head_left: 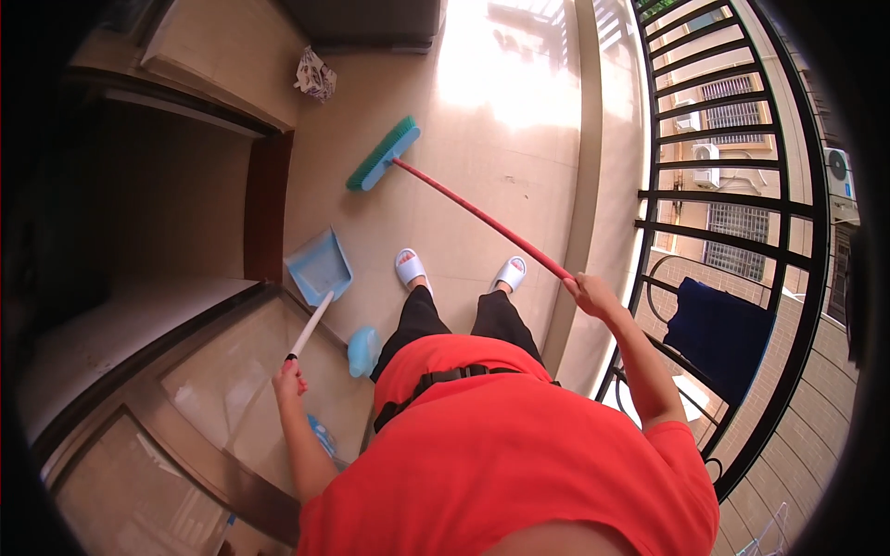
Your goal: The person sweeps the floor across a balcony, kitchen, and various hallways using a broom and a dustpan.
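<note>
My right hand (pixel 591 295) is closed around the upper end of a broom's red handle. The handle runs up and left to the broom (pixel 385 155), whose blue head and green bristles rest on the tiled floor. In my left hand (pixel 290 378) is the dark grip of a long-handled dustpan (pixel 322 263). Its light blue pan is down on the floor by the door frame, left of my feet. What lies in the pan, if anything, is too faint to make out.
A crumpled printed bag (pixel 315 75) lies near a dark cabinet (pixel 375 20). Beside my left leg is a light blue plastic object (pixel 363 351). Glass door panels stand at left; a low ledge (pixel 586 139) and black railing (pixel 714 165) with a dark blue cloth (pixel 718 335) at right.
</note>
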{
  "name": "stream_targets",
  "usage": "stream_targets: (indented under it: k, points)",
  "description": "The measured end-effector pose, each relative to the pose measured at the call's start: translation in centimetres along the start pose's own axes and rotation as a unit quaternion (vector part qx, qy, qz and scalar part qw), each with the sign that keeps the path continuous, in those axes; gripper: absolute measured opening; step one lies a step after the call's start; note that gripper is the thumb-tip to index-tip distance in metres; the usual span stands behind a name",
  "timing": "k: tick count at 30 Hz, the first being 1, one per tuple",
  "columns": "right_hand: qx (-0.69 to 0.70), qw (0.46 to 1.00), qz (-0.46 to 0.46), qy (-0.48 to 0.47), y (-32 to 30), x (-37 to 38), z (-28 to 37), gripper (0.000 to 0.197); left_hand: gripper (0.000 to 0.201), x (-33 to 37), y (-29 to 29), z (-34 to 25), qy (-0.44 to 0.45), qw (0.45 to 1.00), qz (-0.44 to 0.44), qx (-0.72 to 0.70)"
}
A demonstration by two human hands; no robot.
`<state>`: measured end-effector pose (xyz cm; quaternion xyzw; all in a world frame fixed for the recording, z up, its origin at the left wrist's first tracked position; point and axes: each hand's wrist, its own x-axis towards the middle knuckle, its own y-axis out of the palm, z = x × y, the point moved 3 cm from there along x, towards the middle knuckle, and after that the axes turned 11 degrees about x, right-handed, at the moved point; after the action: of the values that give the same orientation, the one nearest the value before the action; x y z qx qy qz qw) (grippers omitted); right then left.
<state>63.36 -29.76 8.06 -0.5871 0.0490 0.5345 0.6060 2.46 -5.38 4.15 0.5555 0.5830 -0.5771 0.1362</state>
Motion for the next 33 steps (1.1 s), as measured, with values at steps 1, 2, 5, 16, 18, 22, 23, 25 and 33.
stream_targets:
  k: [1,2,5,16,18,22,23,25,33]
  points:
    - [-0.029,0.999,0.018,-0.013,-1.0,2.9,1.6,0.046,0.019,-1.4,0.4,0.1,0.001,1.0,-0.02,-0.014]
    - [-0.049,0.998,0.044,-0.014,-1.7,5.2,3.0,0.047,0.018,-2.8,0.9,0.3,0.002,0.999,-0.038,-0.027]
    - [-0.064,0.994,0.088,-0.029,-3.0,10.2,3.9,0.047,0.02,-7.2,2.7,0.6,0.041,0.998,-0.051,-0.007]
    - [-0.18,0.976,0.079,0.099,-14.5,2.5,-20.4,0.041,0.02,-16.8,11.0,2.8,0.08,0.989,-0.121,-0.042]
    - [-0.188,0.974,0.068,0.104,-17.5,-0.5,-23.0,0.043,0.02,-17.3,12.5,2.3,0.086,0.989,-0.113,-0.04]
    - [-0.199,0.972,-0.013,0.125,-21.6,-5.4,-26.2,0.042,0.019,-17.8,15.3,1.1,0.078,0.992,-0.079,-0.051]
    - [-0.208,0.97,-0.052,0.116,-22.5,-6.2,-26.9,0.041,0.018,-17.8,16.0,0.8,0.078,0.994,-0.069,-0.046]
    - [-0.201,0.971,-0.066,0.115,-24.2,-8.0,-27.9,0.042,0.018,-18.0,17.4,-0.4,0.085,0.994,-0.053,-0.036]
    - [-0.101,0.974,-0.085,0.186,-25.2,-12.2,-31.8,0.051,0.018,-17.2,20.8,-2.4,0.133,0.991,0.018,-0.015]
